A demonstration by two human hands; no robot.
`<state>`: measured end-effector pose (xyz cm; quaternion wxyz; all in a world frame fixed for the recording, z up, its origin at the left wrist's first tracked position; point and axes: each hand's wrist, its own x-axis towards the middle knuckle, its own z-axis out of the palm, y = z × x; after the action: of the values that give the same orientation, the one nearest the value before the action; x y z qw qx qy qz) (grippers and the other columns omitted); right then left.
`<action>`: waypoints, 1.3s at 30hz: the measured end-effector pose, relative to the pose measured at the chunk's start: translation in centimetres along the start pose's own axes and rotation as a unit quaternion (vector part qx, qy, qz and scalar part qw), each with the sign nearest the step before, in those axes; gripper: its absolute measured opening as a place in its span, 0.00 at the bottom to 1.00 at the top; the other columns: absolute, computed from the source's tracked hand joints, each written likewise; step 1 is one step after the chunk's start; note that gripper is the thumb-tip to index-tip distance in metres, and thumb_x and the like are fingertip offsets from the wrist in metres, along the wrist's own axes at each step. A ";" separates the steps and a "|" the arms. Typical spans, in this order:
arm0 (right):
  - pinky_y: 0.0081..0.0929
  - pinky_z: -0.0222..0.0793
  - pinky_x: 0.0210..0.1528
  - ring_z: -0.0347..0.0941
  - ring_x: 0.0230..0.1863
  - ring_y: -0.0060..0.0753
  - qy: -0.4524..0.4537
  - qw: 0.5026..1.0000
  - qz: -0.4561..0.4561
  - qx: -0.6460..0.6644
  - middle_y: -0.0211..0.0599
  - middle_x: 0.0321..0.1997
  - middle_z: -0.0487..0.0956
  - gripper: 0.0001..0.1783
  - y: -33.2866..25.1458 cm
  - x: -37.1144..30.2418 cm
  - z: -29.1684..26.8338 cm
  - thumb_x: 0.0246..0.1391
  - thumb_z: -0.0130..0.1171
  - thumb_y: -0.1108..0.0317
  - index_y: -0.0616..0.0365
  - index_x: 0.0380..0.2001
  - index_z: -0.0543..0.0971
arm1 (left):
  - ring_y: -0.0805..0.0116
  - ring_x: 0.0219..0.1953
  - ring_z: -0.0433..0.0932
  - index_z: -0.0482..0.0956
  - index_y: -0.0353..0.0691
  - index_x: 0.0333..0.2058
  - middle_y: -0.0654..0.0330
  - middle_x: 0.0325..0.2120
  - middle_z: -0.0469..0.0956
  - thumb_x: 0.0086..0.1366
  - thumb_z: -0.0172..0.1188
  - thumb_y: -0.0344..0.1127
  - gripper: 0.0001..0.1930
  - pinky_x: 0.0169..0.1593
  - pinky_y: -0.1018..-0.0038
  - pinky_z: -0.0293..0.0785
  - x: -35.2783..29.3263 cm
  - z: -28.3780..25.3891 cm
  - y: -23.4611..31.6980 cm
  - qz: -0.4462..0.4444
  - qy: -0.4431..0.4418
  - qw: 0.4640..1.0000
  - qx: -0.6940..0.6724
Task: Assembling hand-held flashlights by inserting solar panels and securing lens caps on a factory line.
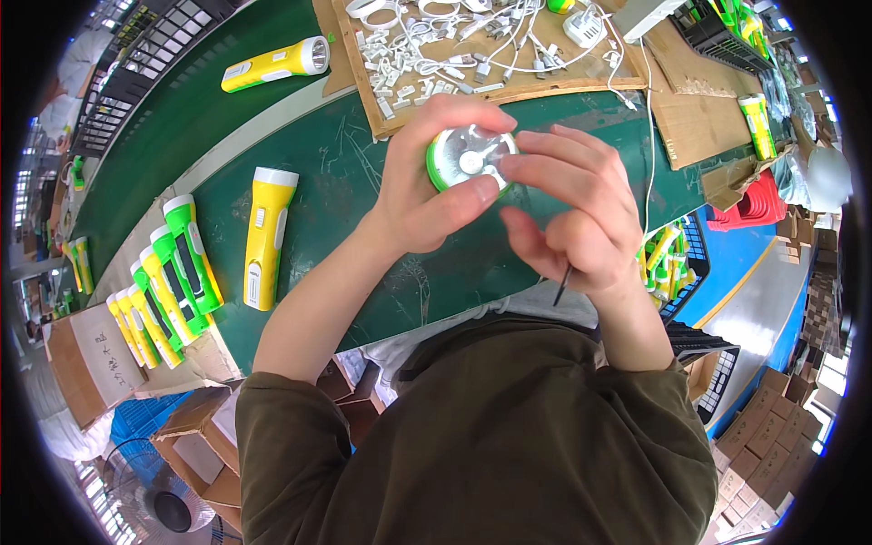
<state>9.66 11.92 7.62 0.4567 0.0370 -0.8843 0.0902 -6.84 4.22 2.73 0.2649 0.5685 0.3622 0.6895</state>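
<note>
My left hand [422,186] grips a flashlight [436,162] with a green rim, its clear round lens and shiny reflector facing up. Its body is hidden beneath the fingers. The fingertips of my right hand [581,195] touch the right side of the lens. A thin dark rod-like tool [563,286] sticks out below the curled lower fingers of that hand; the rest of it is hidden. To the left of my left forearm, a yellow flashlight [263,238] with a white head lies on the green table [363,300].
A row of yellow and green flashlights [162,282] lies at the table's left edge. Another yellow flashlight [275,64] lies farther back. A cardboard tray [377,113] of white cables and small parts sits ahead. On the right are a crate [698,250] of flashlights and a red stool [749,204].
</note>
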 end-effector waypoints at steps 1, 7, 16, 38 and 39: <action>0.43 0.77 0.44 0.79 0.43 0.46 0.016 1.000 0.006 0.010 0.44 0.41 0.82 0.17 0.2 -0.3 0.3 0.40 0.68 0.77 0.56 0.20 0.66 | 0.66 0.41 0.74 0.74 0.35 0.46 0.56 0.41 0.75 0.48 0.60 0.33 0.23 0.45 0.72 0.69 0.0 0.1 0.2 -0.029 0.001 0.999 -0.019; 0.40 0.77 0.43 0.79 0.43 0.48 0.057 0.992 0.084 0.068 0.46 0.40 0.82 0.22 -0.3 -0.1 1.0 0.37 0.69 0.81 0.56 0.18 0.62 | 0.68 0.44 0.73 0.70 0.35 0.51 0.56 0.43 0.73 0.59 0.55 0.45 0.25 0.48 0.73 0.68 -0.9 0.1 -0.7 -0.064 0.002 0.993 -0.099; 0.33 0.75 0.41 0.79 0.43 0.47 0.056 0.945 0.231 0.226 0.55 0.40 0.80 0.23 -0.9 0.1 0.6 0.41 0.68 0.82 0.57 0.20 0.60 | 0.67 0.43 0.73 0.71 0.34 0.49 0.55 0.41 0.72 0.62 0.46 0.48 0.25 0.47 0.72 0.68 -0.9 0.0 -0.2 -0.109 0.012 0.990 -0.084; 0.41 0.72 0.46 0.76 0.49 0.57 -0.128 0.983 0.074 0.105 0.50 0.43 0.80 0.27 0.5 3.1 -2.5 0.37 0.74 0.72 0.54 0.21 0.59 | 0.66 0.46 0.72 0.69 0.34 0.51 0.53 0.44 0.72 0.63 0.47 0.46 0.24 0.50 0.71 0.67 -1.2 0.3 -1.0 -0.081 0.019 0.994 -0.064; 0.41 0.71 0.43 0.77 0.47 0.57 -0.152 0.982 0.077 0.083 0.46 0.41 0.82 0.28 0.5 3.7 -2.3 0.35 0.74 0.73 0.53 0.21 0.58 | 0.66 0.45 0.72 0.68 0.34 0.51 0.53 0.44 0.72 0.63 0.47 0.46 0.24 0.49 0.71 0.68 -1.1 0.4 -1.2 -0.059 0.025 0.996 -0.059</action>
<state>9.31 12.88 11.92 0.3039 0.0197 -0.9331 0.1915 -6.28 4.16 1.12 0.3288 0.5119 0.3599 0.7073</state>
